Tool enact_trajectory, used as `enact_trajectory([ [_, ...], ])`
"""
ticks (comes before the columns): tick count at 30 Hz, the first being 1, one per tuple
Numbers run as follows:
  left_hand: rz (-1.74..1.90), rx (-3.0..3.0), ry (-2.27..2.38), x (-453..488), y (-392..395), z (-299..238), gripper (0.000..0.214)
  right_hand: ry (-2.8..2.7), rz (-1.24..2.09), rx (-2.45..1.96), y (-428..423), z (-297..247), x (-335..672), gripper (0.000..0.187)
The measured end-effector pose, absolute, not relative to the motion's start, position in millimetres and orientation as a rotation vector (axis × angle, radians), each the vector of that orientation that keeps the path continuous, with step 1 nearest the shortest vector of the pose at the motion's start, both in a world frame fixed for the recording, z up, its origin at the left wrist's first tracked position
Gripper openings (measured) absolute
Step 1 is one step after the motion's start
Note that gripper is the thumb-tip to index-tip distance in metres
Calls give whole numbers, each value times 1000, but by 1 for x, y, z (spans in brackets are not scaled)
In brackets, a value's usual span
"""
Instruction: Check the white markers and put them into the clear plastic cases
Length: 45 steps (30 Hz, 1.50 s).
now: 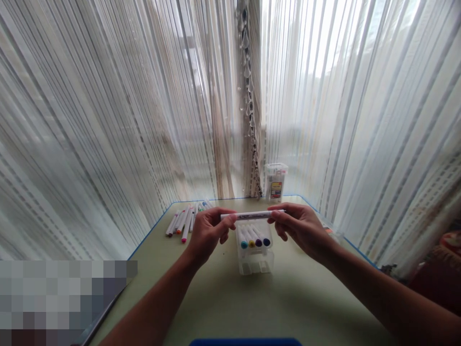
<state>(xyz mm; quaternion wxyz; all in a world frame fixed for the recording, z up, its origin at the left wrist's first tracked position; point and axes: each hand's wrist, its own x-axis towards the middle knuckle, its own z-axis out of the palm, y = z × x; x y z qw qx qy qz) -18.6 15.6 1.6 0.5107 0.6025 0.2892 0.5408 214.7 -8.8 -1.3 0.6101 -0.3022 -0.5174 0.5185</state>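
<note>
Marker (253, 215) spans both hands (206, 233) (304, 227) between the table's side edges (151, 229).

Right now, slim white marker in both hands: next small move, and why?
Probably lower the slim white marker toward the clear plastic box; the left hand and right hand pinch it near its ends, and four coloured-tip white markers already lie there.

Glare through curtains (108, 96) — dim, shadowed tabletop (219, 302)
</note>
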Motion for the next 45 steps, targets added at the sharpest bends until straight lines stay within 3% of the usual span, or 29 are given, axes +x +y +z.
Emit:
enact_trajectory([
  [45,1281,1350,587,-19,14,6,30,-1173,1147,-735,-11,4,215,27],
])
